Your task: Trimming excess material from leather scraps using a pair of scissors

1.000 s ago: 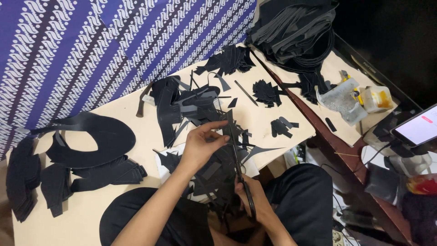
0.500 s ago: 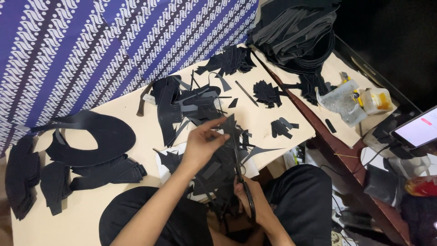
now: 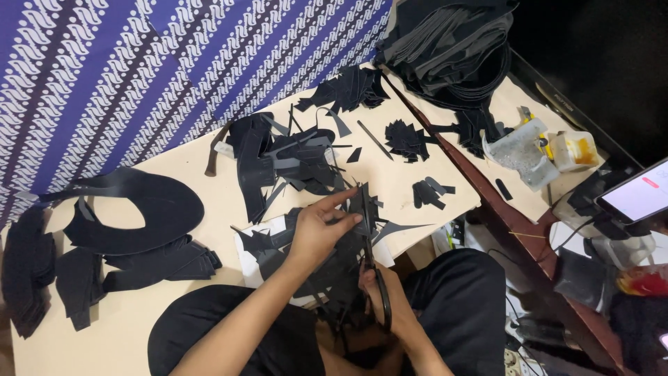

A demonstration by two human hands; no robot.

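Note:
My left hand [image 3: 319,235] pinches a small black cut piece [image 3: 361,202] of leather-like sheet above the front edge of a pale board [image 3: 209,181]. My right hand [image 3: 390,303] is closed on black scissors [image 3: 372,261], whose blades point up into that piece. Black offcuts [image 3: 327,275] lie under both hands and spill onto my lap.
Stacks of black cut shapes [image 3: 132,233] lie at the left, more scraps [image 3: 292,157] at the board's middle and back. A heap of black strips [image 3: 452,49] sits at the far right. A plastic bag and small tub [image 3: 546,150] rest beside a lit phone [image 3: 637,195]. Patterned blue cloth [image 3: 139,63] hangs behind.
My left hand has turned the black piece slightly and its fingers stretch further right. The scissors stay in the same spot.

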